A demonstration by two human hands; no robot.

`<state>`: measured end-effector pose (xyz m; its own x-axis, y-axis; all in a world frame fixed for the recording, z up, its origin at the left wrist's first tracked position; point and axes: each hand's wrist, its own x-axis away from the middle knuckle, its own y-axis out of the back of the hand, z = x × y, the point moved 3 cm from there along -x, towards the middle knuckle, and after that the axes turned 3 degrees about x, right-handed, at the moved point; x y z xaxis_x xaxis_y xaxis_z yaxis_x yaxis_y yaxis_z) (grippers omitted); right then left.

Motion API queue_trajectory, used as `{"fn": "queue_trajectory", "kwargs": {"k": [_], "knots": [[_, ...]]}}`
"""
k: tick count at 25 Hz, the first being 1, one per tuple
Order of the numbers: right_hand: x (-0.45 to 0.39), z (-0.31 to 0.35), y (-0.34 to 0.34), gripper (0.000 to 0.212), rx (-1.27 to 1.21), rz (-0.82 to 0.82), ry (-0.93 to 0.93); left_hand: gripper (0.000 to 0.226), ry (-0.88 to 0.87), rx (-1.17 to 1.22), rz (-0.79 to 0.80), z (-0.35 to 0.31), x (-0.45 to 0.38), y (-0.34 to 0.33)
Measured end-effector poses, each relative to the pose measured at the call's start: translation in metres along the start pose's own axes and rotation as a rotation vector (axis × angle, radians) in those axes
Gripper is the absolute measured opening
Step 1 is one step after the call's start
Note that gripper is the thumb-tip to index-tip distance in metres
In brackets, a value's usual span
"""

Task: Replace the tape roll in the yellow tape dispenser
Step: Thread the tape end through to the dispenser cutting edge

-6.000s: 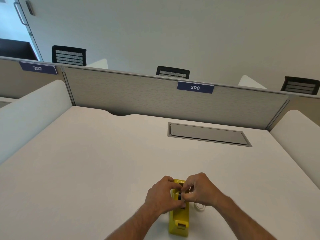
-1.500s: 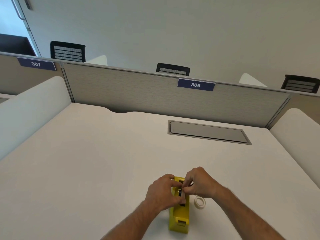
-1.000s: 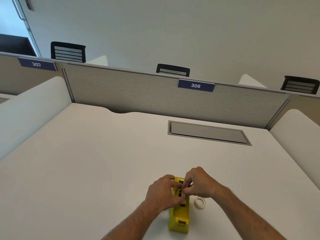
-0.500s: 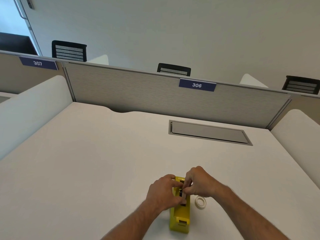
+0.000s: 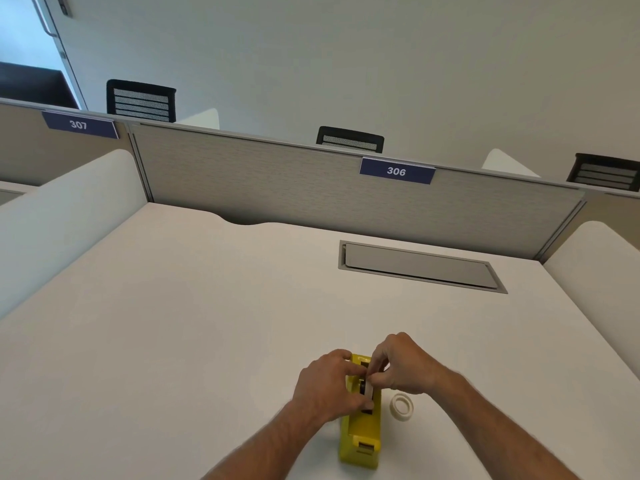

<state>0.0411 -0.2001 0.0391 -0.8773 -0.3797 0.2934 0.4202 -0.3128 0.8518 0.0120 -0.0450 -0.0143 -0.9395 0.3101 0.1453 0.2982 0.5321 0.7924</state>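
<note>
Near the front edge of the desk (image 5: pixel 173 323), your two hands meet over the yellow tape dispenser (image 5: pixel 362 431), which stands lengthwise with its cutter end toward you. Your left hand (image 5: pixel 325 386) curls around the dispenser's left side, fingers closed against it. Your right hand (image 5: pixel 403 367) pinches a pale tape roll (image 5: pixel 370 389) set on edge in the dispenser's well, thumb and fingertips narrowed onto its top. A second tape roll (image 5: pixel 401 406) lies flat on the desk just beside the dispenser's right side, not touching it.

You have plenty of open desk on your left and ahead. A closed grey cable hatch (image 5: pixel 419 266) sits flush in the surface farther back and to the right, well apart from your hands. White rounded side panels (image 5: pixel 62 216) border the desk on both sides, and a grey fabric divider (image 5: pixel 277 188) closes the back edge, where the desk has a shallow cut-out.

Readable writing: a blue tag on the divider says "306" (image 5: pixel 396 171), and another to the left says "307" (image 5: pixel 79 125). Black chair backs (image 5: pixel 140 102) show beyond the divider
</note>
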Motion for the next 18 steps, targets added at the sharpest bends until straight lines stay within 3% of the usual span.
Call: {"fn": "queue_trajectory", "kwargs": {"k": [18], "knots": [[-0.0003, 0.0000, -0.0014, 0.011, -0.014, 0.008, 0.008, 0.060, -0.008, 0.012, -0.015, -0.0021, 0.0012, 0.0016]]}}
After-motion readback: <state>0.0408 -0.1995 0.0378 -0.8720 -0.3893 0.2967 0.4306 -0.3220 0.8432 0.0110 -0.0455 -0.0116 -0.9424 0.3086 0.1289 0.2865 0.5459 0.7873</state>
